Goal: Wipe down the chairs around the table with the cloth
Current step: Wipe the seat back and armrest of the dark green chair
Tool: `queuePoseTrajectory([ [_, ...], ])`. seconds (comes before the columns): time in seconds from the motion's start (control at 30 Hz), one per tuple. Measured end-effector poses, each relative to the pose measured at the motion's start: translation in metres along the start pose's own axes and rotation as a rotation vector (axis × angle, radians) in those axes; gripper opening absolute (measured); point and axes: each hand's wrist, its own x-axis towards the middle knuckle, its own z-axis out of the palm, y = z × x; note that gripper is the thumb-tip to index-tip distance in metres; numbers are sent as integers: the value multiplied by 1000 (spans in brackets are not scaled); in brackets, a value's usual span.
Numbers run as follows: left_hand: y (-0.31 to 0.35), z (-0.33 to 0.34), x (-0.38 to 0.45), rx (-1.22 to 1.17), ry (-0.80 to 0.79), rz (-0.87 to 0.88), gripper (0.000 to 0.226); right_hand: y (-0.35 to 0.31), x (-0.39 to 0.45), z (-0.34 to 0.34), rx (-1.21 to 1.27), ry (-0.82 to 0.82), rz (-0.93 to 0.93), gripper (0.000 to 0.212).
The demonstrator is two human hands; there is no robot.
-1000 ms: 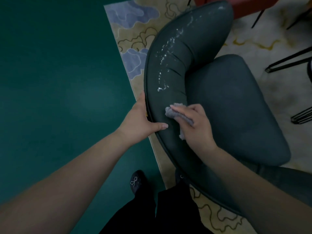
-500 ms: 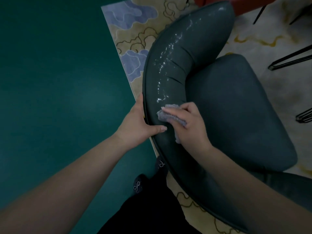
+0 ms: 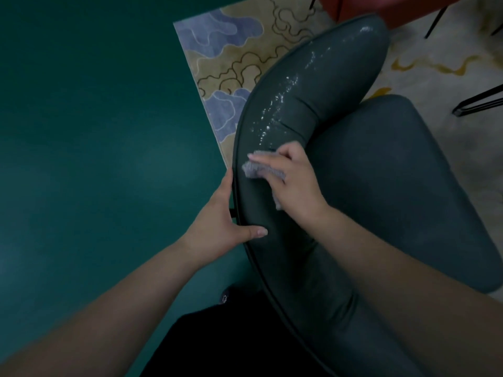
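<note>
You stand on a dark teal floor [image 3: 89,148] at the corner of a patterned beige and blue rug [image 3: 231,58]. Your left hand [image 3: 223,221] grips the back edge of the curved dark grey-green padded chair [image 3: 375,186], thumb laid over the top. Your right hand [image 3: 294,178] presses the crumpled grey cloth [image 3: 254,170] onto the backrest top, fingers curled round it. Beyond the cloth, wet droplets [image 3: 275,107] glisten along the backrest.

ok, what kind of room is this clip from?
Probably a dining or lounge area indoors. A padded dark chair stands on a patterned rug laid over a green floor, with black metal legs of other furniture and something red close by. No table is in view.
</note>
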Motion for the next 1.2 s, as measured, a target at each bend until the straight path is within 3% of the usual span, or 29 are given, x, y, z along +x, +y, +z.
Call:
queuePoseTrajectory([
  [0.1, 0, -3, 7, -14, -17, 1, 115, 0, 19, 5, -41, 29, 7, 30],
  [0.27, 5, -14, 28, 7, -48, 27, 112, -2, -32, 4, -12, 37, -28, 31],
  [0.4, 6, -23, 42, 31, -102, -20, 129, -3, 24, 8, -146, 78, 6, 30],
  [0.5, 6, -29, 51, 28, -134, 8, 127, -6, 49, 11, -116, 121, 63, 29],
  [0.63, 10, -41, 68, 31, -187, 49, 110, -15, 1, 13, -64, 151, 49, 29],
  [0.8, 18, -56, 89, 32, -254, 118, 118, -16, 22, 15, -191, 150, 103, 25],
  [0.93, 19, -60, 102, 70, -260, 173, 104, -11, 78, 18, -176, 288, 178, 24],
  [1.07, 21, -66, 113, 70, -263, 167, 102, -15, 44, 28, -30, 349, 217, 24],
  [1.2, 20, -62, 115, 60, -229, 175, 107, -12, 47, 23, -102, 326, 214, 27],
])
